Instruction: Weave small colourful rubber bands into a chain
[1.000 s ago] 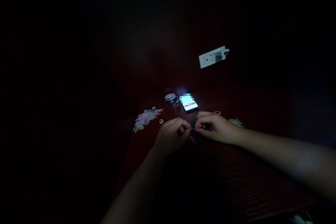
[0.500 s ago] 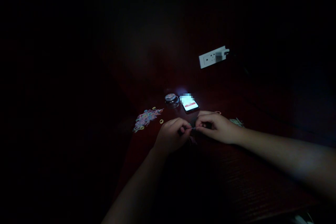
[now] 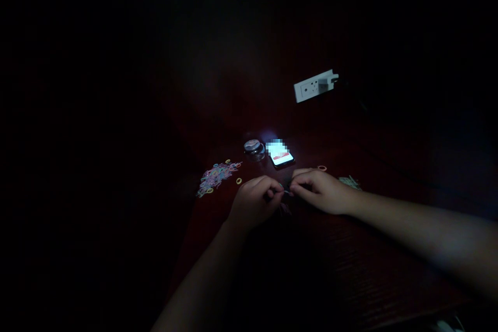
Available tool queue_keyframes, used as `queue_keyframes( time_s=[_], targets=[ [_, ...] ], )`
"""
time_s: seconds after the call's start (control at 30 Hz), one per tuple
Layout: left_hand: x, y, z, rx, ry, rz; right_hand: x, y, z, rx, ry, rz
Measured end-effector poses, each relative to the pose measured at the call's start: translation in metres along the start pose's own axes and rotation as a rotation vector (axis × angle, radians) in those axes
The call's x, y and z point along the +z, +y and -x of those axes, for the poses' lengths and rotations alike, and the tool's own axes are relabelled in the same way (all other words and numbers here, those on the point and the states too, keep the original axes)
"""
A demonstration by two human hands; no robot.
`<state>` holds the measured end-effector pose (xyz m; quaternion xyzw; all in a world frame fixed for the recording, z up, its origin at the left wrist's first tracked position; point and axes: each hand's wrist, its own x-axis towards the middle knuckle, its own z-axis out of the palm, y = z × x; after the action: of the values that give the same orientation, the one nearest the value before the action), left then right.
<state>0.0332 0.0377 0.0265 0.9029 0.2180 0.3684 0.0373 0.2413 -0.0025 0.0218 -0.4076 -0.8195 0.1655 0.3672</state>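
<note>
Fingertips pinched, my left hand (image 3: pixel 257 199) holds one end of a small thin band (image 3: pixel 287 192), pale in the dim light. My right hand (image 3: pixel 319 190) faces it from the right, its thumb and forefinger closed on the band's other end. Beneath the hands lie a few pinkish bands (image 3: pixel 285 209), partly hidden. A pile of colourful small rubber bands (image 3: pixel 218 177) is to the left of my left hand, with a single yellow band (image 3: pixel 238 181) between them. Past my right hand sits a pile of pale green bands (image 3: pixel 350 182).
On the dark red table (image 3: pixel 373 270), a lit phone (image 3: pixel 283 157) lies beyond the hands, with a round lidded jar (image 3: pixel 253 150) beside it. An orange band (image 3: pixel 321 168) rests behind my right hand. A white power strip (image 3: pixel 316 86) with a plug is farther back.
My right hand has shifted very slightly, and a little more of the band shows between the fingertips. My left hand stays nearly where it was.
</note>
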Motion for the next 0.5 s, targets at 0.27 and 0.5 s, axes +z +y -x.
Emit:
queue_keyframes(
  time_s=[0.27,0.5],
  targets=[
    [0.0001,0.0012,0.0,-0.01,-0.003,0.037,-0.0001,-0.0015,0.0032,0.042,0.031,-0.019],
    [-0.0009,0.0015,-0.0007,-0.008,-0.021,0.017,0.0007,0.0015,0.0024,-0.002,0.02,-0.011]
  ],
)
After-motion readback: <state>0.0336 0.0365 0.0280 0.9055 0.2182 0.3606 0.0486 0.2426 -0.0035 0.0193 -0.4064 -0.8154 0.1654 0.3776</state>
